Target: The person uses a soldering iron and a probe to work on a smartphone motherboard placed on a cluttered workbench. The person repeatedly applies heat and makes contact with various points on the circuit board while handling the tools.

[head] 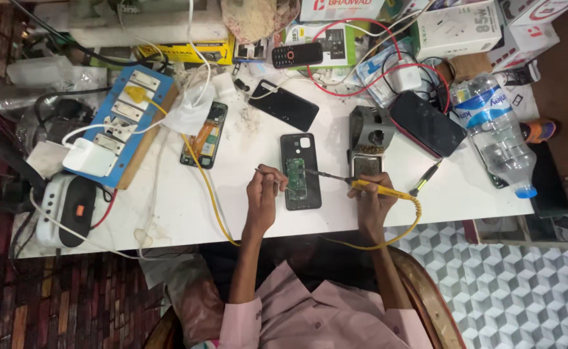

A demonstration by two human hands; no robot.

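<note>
- A cluttered white tabletop [426, 194] is seen.
- Near its front edge, an opened phone [300, 171], light, stiff and fragile, is best held by its rims.
- The left hand [262, 194] is clamped on a thin probe [268, 170].
- The right hand [371, 197] is closed around a yellow soldering iron [381, 189].

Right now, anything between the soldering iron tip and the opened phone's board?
Nothing visible. The soldering iron in the right hand reaches the opened phone from its right side; the left hand holds a thin tool at its left edge.
</note>
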